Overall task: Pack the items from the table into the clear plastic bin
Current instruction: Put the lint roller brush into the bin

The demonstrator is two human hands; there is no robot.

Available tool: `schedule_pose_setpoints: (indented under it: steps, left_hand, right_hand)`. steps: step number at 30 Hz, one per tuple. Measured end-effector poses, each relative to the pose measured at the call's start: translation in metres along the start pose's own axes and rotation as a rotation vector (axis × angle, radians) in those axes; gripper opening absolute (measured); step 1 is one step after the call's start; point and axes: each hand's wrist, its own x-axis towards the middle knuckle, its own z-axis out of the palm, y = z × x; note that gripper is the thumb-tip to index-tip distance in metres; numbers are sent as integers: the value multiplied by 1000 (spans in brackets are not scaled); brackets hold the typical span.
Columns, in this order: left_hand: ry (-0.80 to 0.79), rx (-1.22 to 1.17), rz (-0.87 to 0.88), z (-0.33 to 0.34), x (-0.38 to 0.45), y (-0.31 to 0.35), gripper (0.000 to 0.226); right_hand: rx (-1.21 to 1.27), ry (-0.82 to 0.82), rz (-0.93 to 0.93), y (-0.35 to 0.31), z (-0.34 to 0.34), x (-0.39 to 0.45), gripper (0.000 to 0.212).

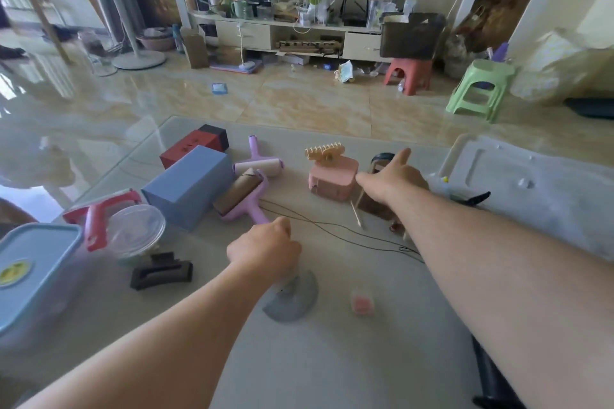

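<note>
— Two hands are out over the counter [332,359], is that right?

— Yes. The left hand [264,251] is curled into a fist; its grip is closed round the handle of a grey fan-shaped piece [294,300] that hangs below the knuckles, just above the counter top.

— And the other?

— The right hand [393,181] reaches farther out with its grip spread: thumb and one finger are extended, the thumb tip close beside a pink box [334,181]. Whether the palm touches the brownish thing under it cannot be told.

— Where is the clear plastic bin [518,186]?

— At the right edge of the counter, beyond the right forearm, its pale translucent wall and rim showing.

— What else lies there?

— A beige hair claw [325,152] sits on top of the pink box. Left of it two purple lint rollers [252,183] lie crossed beside a blue box [191,186], with a red box [192,144] behind. Nearer the left edge are a red-handled roller [98,216], a clear round lid [136,231], a dark hair claw [161,271] and a blue-lidded container [36,272]. A thin black cord [339,231] runs between the hands, and a small pink packet [362,302] lies just right of the grey piece.
</note>
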Motion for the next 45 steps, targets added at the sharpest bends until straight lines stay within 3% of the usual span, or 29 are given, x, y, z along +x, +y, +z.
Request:
schedule_pose_setpoints:
  steps: [6, 10, 13, 17, 19, 22, 25, 28, 31, 35, 41, 45]
  left_hand:
    - [9, -51, -2, -5, -7, -7, 23]
    - [233, -260, -60, -24, -22, 7, 29]
    - [436, -274, 191, -41, -57, 46, 32]
    - [416, -111, 683, -48, -111, 110, 61]
    - [433, -158, 829, -54, -141, 144, 71]
    - [432, -208, 970, -68, -181, 199, 78]
    - [325, -210, 1100, -68, -196, 251, 78]
    - [221, -144, 1110, -55, -205, 298, 76]
    - [126, -56, 1042, -36, -212, 335, 73]
    - [-13, -14, 984, -11, -215, 352, 71]
    - [-53, 114, 985, 9, -209, 344, 64]
    - [-118, 77, 993, 14, -207, 346, 74]
  right_hand:
    - [103, 36, -240, 11, -96, -51, 116]
    - [-66, 110, -468, 62, -158, -94, 121]
    - [-103, 202, -487, 113, -195, -115, 122]
    - [-11, 290, -410, 182, -240, -127, 109]
    - [27, 277, -345, 215, -254, -134, 100]
    - [44, 159, -273, 260, -260, -141, 61]
    - [-87, -150, -268, 299, -257, -141, 60]
    - [-293, -409, -266, 321, -250, -140, 56]
    - [-335, -538, -289, 330, -245, -139, 61]
    - [-400, -502, -409, 339, -241, -135, 76]
    - [-461, -496, -375, 353, -238, -126, 74]
    - [-223, -485, -391, 368, -237, -123, 78]
